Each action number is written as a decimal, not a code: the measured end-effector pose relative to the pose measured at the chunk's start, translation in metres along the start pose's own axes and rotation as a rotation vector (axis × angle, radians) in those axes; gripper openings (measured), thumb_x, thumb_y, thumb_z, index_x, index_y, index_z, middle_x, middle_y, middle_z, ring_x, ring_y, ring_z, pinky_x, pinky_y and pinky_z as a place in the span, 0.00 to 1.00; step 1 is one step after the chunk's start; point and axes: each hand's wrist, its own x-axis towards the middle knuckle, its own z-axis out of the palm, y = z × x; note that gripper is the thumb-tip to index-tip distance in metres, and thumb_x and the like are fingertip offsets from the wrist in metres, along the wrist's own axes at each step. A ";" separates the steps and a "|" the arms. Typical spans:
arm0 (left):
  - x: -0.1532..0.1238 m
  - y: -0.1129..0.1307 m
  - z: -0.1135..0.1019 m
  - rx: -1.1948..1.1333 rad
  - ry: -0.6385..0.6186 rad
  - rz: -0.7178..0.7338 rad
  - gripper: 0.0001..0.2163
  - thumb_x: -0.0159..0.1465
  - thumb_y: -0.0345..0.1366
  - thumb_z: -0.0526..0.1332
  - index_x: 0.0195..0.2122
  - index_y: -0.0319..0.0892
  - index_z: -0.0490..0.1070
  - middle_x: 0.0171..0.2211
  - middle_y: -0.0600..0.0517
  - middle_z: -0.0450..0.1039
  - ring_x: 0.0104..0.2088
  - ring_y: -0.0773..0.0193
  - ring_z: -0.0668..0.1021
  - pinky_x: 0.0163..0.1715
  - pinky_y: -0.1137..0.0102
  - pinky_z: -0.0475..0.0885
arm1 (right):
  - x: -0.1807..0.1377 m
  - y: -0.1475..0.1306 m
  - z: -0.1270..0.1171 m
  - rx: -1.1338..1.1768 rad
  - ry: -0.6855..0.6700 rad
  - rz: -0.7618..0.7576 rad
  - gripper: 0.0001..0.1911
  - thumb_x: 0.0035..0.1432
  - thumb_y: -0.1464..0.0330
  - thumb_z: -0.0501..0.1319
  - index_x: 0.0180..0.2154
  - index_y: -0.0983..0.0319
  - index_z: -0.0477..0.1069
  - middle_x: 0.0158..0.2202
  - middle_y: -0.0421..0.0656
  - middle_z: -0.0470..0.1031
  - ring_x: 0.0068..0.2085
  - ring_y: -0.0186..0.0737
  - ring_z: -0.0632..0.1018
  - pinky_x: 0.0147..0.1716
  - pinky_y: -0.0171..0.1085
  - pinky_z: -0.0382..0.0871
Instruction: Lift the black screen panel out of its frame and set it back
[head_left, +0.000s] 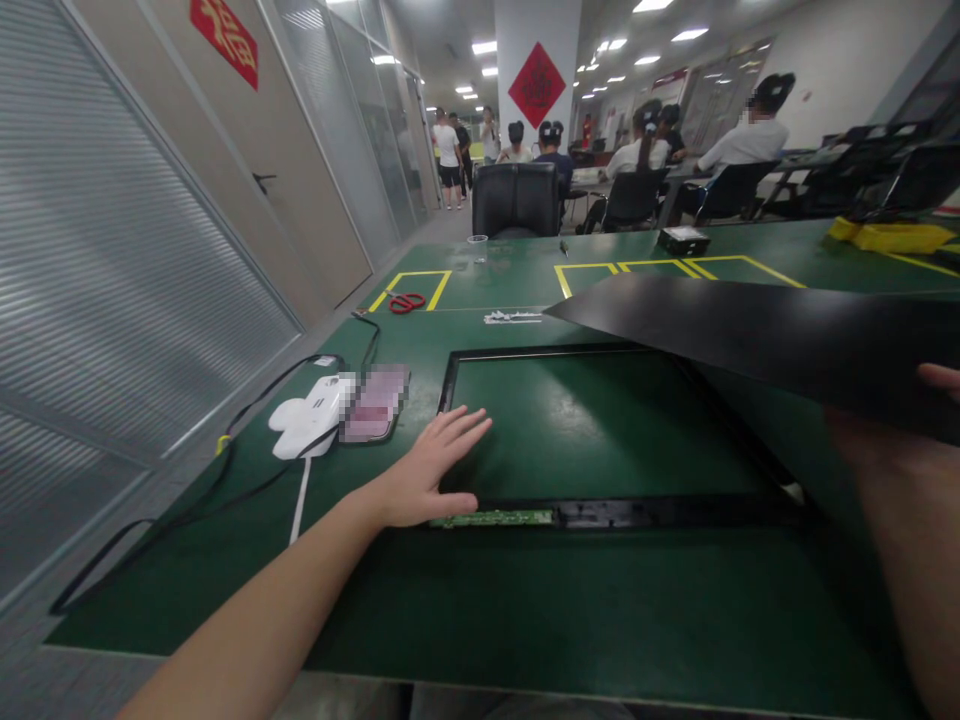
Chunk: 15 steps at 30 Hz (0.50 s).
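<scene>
A thin black rectangular frame (675, 512) lies flat on the green table, with a green circuit board strip (502, 518) along its near edge. My left hand (431, 472) is open, its fingers spread over the frame's left side near the corner. At the far right, my right hand (877, 445) grips a large dark flat panel (750, 318) from beneath, one finger showing at its edge. The panel is raised and tilted above the frame's right side, hiding part of it. Most of the right hand's fingers are hidden by the panel.
Left of the frame lie a phone (375, 405), a white flower-shaped pad (311, 420) and black cables (255, 485). Farther back are red scissors (406, 303), white scraps (513, 317), a clear cup (478, 248), a small black box (683, 240) and yellow tape outlines. People sit beyond.
</scene>
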 end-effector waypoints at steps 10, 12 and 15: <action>0.003 0.021 -0.012 0.080 -0.143 0.071 0.46 0.55 0.63 0.71 0.73 0.56 0.59 0.77 0.44 0.49 0.74 0.28 0.51 0.66 0.29 0.30 | 0.014 0.005 -0.020 0.079 0.306 0.017 0.15 0.46 0.62 0.57 0.24 0.55 0.47 0.35 0.45 0.62 0.37 0.45 0.76 0.32 0.49 0.77; 0.004 0.024 -0.011 0.076 -0.165 0.073 0.46 0.55 0.62 0.72 0.73 0.57 0.60 0.76 0.45 0.50 0.74 0.28 0.51 0.66 0.27 0.31 | 0.013 0.004 -0.021 0.085 0.310 0.062 0.11 0.47 0.64 0.56 0.25 0.55 0.52 0.35 0.45 0.64 0.38 0.44 0.76 0.30 0.45 0.77; 0.004 0.026 -0.012 0.082 -0.180 0.054 0.44 0.57 0.60 0.71 0.73 0.56 0.60 0.76 0.44 0.51 0.74 0.28 0.53 0.66 0.27 0.33 | 0.009 0.003 -0.016 0.088 0.347 0.111 0.07 0.46 0.67 0.56 0.26 0.56 0.56 0.35 0.45 0.66 0.38 0.42 0.77 0.29 0.41 0.78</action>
